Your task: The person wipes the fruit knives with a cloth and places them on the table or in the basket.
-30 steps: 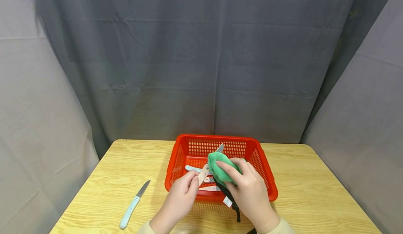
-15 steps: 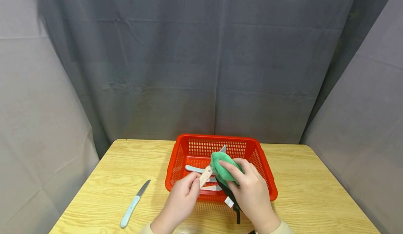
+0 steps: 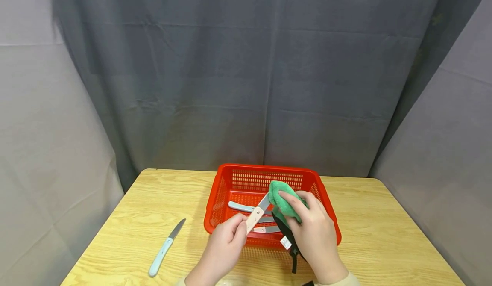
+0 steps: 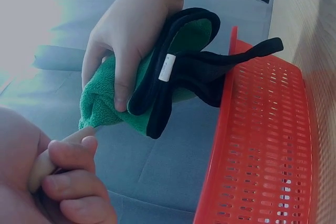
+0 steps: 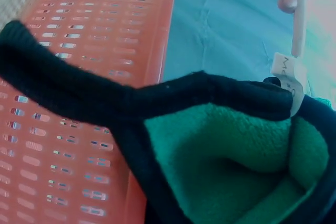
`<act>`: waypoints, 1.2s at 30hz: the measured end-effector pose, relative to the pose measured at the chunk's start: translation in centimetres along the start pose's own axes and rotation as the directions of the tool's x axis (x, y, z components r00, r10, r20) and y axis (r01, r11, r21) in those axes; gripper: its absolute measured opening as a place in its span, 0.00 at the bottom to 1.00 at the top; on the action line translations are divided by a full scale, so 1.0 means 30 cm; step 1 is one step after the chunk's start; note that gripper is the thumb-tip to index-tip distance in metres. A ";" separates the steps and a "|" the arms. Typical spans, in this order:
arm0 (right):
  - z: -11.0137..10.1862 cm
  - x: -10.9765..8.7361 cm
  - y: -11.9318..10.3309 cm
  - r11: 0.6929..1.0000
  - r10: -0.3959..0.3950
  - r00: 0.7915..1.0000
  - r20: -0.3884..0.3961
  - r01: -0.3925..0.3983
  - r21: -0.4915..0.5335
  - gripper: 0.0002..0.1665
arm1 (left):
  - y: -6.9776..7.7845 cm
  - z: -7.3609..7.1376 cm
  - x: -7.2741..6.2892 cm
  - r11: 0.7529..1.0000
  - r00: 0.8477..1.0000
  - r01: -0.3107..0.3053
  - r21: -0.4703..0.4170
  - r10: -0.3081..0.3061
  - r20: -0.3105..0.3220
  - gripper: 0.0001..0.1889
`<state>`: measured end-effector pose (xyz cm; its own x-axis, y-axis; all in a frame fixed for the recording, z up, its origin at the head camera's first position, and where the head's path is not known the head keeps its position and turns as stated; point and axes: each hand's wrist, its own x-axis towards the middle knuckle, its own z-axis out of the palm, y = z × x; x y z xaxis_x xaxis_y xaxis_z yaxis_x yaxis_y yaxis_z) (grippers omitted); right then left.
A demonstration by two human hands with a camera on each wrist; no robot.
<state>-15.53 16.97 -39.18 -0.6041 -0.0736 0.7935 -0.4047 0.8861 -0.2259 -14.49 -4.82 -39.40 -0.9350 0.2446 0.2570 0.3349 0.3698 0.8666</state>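
Note:
My left hand (image 3: 226, 241) grips the pale pink handle of a knife (image 3: 255, 219), its blade slanting up and to the right over the basket. Bunched in my right hand (image 3: 313, 230) is a green cloth (image 3: 282, 196) with black edging, folded over the blade's tip end. A black loop and a white label dangle from this cloth, showing large in the right wrist view. Below, several knives (image 3: 240, 207) with pale blue or pink handles lie in the red basket (image 3: 213, 192). The left wrist view shows fingers (image 4: 79, 187) curled round the handle.
Another knife (image 3: 161, 255), with a light blue handle, lies on the wooden table (image 3: 127, 239) left of the basket, its blade pointing away. Grey curtains (image 3: 246, 85) hang behind the table and at both sides.
The cloth has slid along the blade toward its tip, baring the part near the handle and covering the tip that stuck out before. Both hands have shifted slightly right.

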 end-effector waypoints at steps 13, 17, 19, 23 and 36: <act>-0.007 -0.008 -0.027 0.997 0.071 0.997 0.016 -0.071 0.011 0.40 | -0.002 0.010 -0.011 0.992 0.998 0.062 -0.110 -0.064 -0.014 0.12; -0.006 -0.022 -0.051 0.998 0.056 0.998 0.019 -0.056 0.020 0.41 | -0.008 0.014 -0.009 0.984 0.997 0.077 -0.163 -0.080 -0.012 0.11; -0.004 -0.028 -0.063 0.999 0.039 0.999 0.018 -0.039 0.018 0.42 | -0.012 0.016 -0.008 0.980 0.996 0.082 -0.182 -0.085 -0.013 0.11; 0.000 -0.037 -0.086 1.000 -0.004 1.000 0.015 0.004 0.015 0.43 | -0.019 0.019 -0.005 0.978 0.996 0.084 -0.193 -0.088 -0.013 0.12; 0.021 -0.046 -0.108 0.998 -0.065 0.998 -0.008 0.065 0.015 0.41 | -0.043 0.032 0.004 0.970 0.998 0.064 -0.233 -0.067 -0.003 0.13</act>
<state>-13.81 13.90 -39.91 -0.5708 -0.1275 0.8111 -0.4534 0.8726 -0.1819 -14.92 -4.43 -40.90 -0.9556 0.2168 0.1996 0.2375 0.1659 0.9571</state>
